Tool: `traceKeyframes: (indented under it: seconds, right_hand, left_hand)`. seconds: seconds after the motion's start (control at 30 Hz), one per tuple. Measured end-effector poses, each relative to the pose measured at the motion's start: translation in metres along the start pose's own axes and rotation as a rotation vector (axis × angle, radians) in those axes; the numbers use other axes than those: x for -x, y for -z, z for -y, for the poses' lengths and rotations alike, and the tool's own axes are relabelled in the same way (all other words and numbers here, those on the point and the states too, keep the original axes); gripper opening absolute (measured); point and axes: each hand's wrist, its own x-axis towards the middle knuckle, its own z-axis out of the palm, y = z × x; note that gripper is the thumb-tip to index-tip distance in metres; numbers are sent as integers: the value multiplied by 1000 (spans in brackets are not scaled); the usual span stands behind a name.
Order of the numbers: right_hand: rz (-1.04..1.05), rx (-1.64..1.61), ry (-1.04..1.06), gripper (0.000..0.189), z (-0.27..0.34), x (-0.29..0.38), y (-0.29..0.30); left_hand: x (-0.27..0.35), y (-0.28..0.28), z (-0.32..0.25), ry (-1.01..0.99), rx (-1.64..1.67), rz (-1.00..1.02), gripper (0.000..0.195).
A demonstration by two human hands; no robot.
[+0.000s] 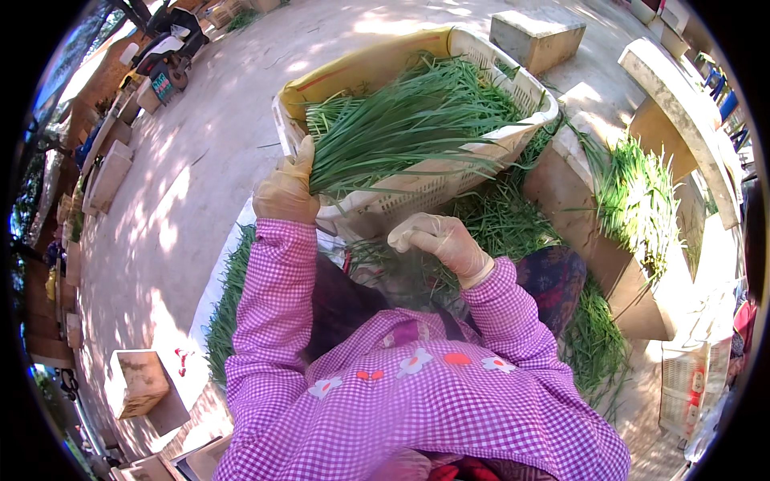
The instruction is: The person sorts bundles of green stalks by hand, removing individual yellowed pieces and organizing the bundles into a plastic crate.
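Observation:
My left hand [286,186], in a pale translucent glove, grips the near-left ends of a bunch of long green garlic chives [385,135]. Their leaves fan out to the right over a white plastic crate [460,174]. More chives [475,84] lie inside that crate, whose far side is lined with a yellow sheet [367,75]. In front of my chest, apart from the crate, my right hand [445,240] is gloved too. Its fingers are curled together, and nothing shows in them.
Loose chives [511,216] cover the ground between crate and legs. Another chive pile [225,306] lies at my left. On the right, a chive bunch [640,204] rests on a stone block [565,156]. A pale block [538,39] stands behind the crate, a smaller one [141,382] lower left.

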Motion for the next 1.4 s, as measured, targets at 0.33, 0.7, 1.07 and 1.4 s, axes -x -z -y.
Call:
traceKeyframes:
  seconds: [0.33, 0.7, 1.07, 1.4]
  right_hand:
    - [-187, -623, -76, 56, -19, -33, -14]
    - [-640, -1079, -62, 20, -25, -22, 16]
    - [-324, -680, -110, 35, -21, -13, 6]
    - [293, -793, -379, 52, -55, -19, -2]
  left_hand:
    - [8, -25, -75, -64, -250, 57, 79]
    - [62, -41, -165, -141, 410, 194, 96]
    - [36, -82, -93, 304, 1786, 535, 80]
    - [16, -75, -77, 249, 2604, 853, 79]
